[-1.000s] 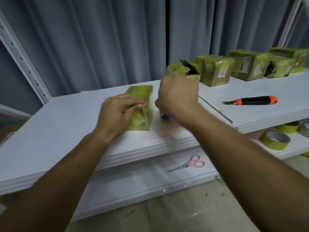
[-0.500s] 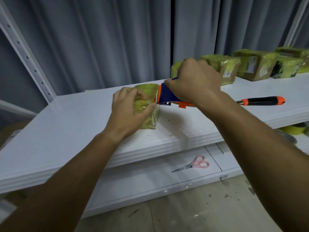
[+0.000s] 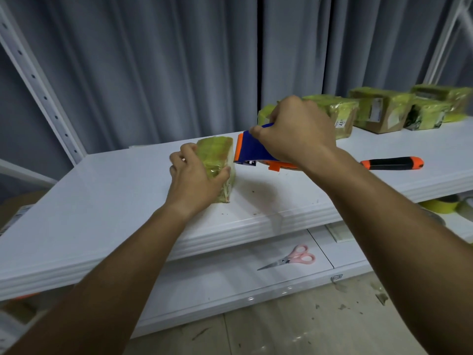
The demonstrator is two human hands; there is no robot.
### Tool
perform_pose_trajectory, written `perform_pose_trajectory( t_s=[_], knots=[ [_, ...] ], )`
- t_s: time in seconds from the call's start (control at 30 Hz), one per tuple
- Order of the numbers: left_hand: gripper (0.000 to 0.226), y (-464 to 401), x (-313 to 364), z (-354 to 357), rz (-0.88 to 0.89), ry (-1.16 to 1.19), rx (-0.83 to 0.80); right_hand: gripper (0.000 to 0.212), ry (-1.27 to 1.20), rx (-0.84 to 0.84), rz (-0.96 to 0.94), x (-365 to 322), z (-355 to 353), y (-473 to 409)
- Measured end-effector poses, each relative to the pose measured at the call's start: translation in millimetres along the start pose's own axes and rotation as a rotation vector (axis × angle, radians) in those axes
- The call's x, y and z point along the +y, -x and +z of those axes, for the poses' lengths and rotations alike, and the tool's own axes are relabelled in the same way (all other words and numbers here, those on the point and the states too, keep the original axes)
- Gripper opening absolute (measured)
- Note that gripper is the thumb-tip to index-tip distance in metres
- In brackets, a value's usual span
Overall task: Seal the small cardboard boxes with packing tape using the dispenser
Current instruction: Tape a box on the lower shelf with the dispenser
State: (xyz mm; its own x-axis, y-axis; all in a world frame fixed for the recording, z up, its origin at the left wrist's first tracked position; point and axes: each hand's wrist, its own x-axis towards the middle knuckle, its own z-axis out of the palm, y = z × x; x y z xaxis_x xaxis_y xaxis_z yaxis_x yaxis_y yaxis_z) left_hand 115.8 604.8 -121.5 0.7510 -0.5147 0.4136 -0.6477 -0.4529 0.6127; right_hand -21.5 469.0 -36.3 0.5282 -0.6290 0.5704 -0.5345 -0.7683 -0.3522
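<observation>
A: Quick one. The left hand (image 3: pixel 198 175) grips the small box (image 3: pixel 217 165) from its left side, fingers curled over the top, thumb on the near face. The box stands on the white shelf (image 3: pixel 102 201), already mostly wrapped in yellow-green tape.

B: And the right hand (image 3: pixel 298 135)?

A: Wrapped tight round the blue and orange dispenser (image 3: pixel 252 151), front edge touching the box's right side, up near the top.

B: Risks?

A: The box looks light and stands narrow. If the dispenser pushes or drags harder than the left hand braces, it likely tips or slides left. Tape could also wrinkle or stick to itself if the angle drifts. Whether the cutting edge is near the thumb can't be told.

B: Surface?

A: White glossy shelf top with some dark specks near the box. An orange and black utility knife (image 3: pixel 391 163) lies right of the dispenser. A row of taped boxes (image 3: pixel 378 111) sits further back right.

B: Room?

A: Grey curtain (image 3: pixel 153 73) behind, white perforated rack post (image 3: pixel 41 90) at left. Pink scissors (image 3: pixel 294 260) on the lower shelf, a tape roll (image 3: pixel 442 204) lower right, scuffed floor below.
</observation>
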Motion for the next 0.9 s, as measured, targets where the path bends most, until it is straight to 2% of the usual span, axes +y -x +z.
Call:
perform_pose_trajectory(
  t_s=[0.13,0.33,0.57,0.67,0.77,0.9],
  knots=[
    [0.084,-6.1,-5.1,-10.0,-0.082,-0.040,0.044,0.043,-0.034,0.009,0.003,2.6,-5.8,-0.3],
    [0.066,-11.5,-14.9,-28.0,-0.037,0.076,-0.018,0.044,-0.086,0.029,0.003,1.2,-8.9,0.8],
    [0.052,-11.5,-22.7,-43.5,-0.070,0.234,-0.131,0.042,-0.105,0.030,-0.007,-6.2,-9.1,1.0],
    [0.047,-10.9,-25.7,-50.9,-0.024,0.237,-0.167,0.036,-0.125,0.023,-0.001,-7.3,-11.3,-0.4],
    [0.041,-9.8,-30.5,-56.1,0.038,0.185,-0.122,0.034,-0.159,0.005,0.008,-5.7,-15.2,-2.3],
    [0.047,-6.5,-30.7,-57.5,0.180,0.008,0.019,0.037,-0.202,-0.018,0.020,-2.0,-16.5,-4.4]
  ],
)
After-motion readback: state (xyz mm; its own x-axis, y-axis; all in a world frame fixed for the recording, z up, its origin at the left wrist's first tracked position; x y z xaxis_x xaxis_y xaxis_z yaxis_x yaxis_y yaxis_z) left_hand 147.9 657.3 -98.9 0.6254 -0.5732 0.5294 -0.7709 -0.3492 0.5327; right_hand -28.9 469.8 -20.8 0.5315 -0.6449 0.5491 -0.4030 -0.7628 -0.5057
